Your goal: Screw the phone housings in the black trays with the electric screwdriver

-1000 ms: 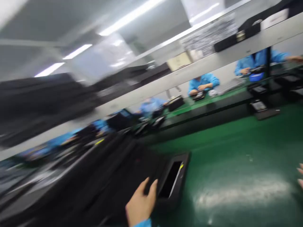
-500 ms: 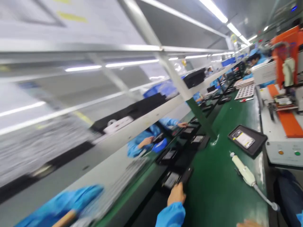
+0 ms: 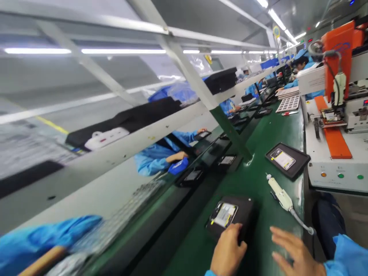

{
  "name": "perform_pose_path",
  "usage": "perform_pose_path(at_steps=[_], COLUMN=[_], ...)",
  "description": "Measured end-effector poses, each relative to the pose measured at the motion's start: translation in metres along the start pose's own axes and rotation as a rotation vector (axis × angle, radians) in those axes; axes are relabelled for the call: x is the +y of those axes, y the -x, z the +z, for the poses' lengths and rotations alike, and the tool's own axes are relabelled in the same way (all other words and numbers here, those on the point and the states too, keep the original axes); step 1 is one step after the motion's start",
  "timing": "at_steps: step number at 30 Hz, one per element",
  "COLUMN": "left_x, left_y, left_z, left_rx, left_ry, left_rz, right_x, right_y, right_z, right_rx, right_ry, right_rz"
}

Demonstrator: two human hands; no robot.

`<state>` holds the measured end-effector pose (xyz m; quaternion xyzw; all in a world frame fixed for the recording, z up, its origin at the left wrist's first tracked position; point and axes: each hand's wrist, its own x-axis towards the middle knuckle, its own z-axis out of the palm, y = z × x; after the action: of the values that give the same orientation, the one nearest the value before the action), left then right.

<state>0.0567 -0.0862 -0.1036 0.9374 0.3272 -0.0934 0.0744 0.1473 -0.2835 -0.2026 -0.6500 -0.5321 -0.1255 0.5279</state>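
My left hand [image 3: 228, 249] grips the near edge of a black tray [image 3: 244, 209], thumb and fingers bent over its rim. An opened phone [image 3: 224, 214] with a pale panel and yellow tabs lies in that tray, which is over the green bench. To the right, my right hand [image 3: 297, 251] is open with spread fingers and holds nothing. Beyond it, an electric screwdriver [image 3: 281, 193], cream-coloured and corded, lies on the bench. A second black tray [image 3: 300, 157] with another phone [image 3: 283, 159] rests farther up near the bench's right edge.
Left of the bench runs a dark conveyor [image 3: 161, 226] carrying several trays with phones. A green-based post [image 3: 230, 128] rises between them. An orange-and-white machine [image 3: 333, 153] stands at right. Across the line, co-workers in blue sleeves [image 3: 152, 157] work.
My left hand has brought the black tray with the phone from the conveyor onto the green bench side. My right hand has come farther into view. The camera has turned right.
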Motion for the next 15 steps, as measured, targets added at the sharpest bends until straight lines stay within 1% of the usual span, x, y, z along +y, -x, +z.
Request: perform_pose_path(at_steps=[2, 4, 6, 8, 10, 11, 13, 14, 15], left_x=[0.034, 0.070, 0.101, 0.122, 0.129, 0.127, 0.112, 0.101, 0.088], left_y=[0.045, 0.086, 0.115, 0.134, 0.148, 0.153, 0.160, 0.160, 0.159], left_z=[0.019, 0.034, 0.049, 0.065, 0.083, 0.092, 0.109, 0.116, 0.121], left_rx=[-0.032, -0.089, -0.152, -0.160, -0.101, -0.057, -0.007, 0.001, 0.004], left_ry=[0.092, 0.157, 0.212, 0.281, 0.375, 0.445, 0.625, 0.725, 0.821], left_rz=[0.049, 0.058, 0.048, 0.029, 0.021, 0.047, 0.155, 0.192, 0.196], right_x=[-0.005, -0.007, -0.006, -0.007, -0.014, -0.020, -0.031, -0.036, -0.038], right_y=[-0.014, -0.028, -0.036, -0.037, -0.031, -0.027, -0.019, -0.015, -0.011], right_z=[-0.018, -0.034, -0.040, -0.037, -0.029, -0.024, -0.012, -0.005, 0.002], right_rx=[0.071, 0.071, -0.018, -0.178, -0.361, -0.446, -0.571, -0.603, -0.617], right_ry=[-0.055, -0.115, -0.117, -0.078, 0.001, 0.061, 0.204, 0.266, 0.312], right_rz=[0.021, 0.019, 0.031, 0.029, 0.017, 0.021, 0.040, 0.043, 0.032])
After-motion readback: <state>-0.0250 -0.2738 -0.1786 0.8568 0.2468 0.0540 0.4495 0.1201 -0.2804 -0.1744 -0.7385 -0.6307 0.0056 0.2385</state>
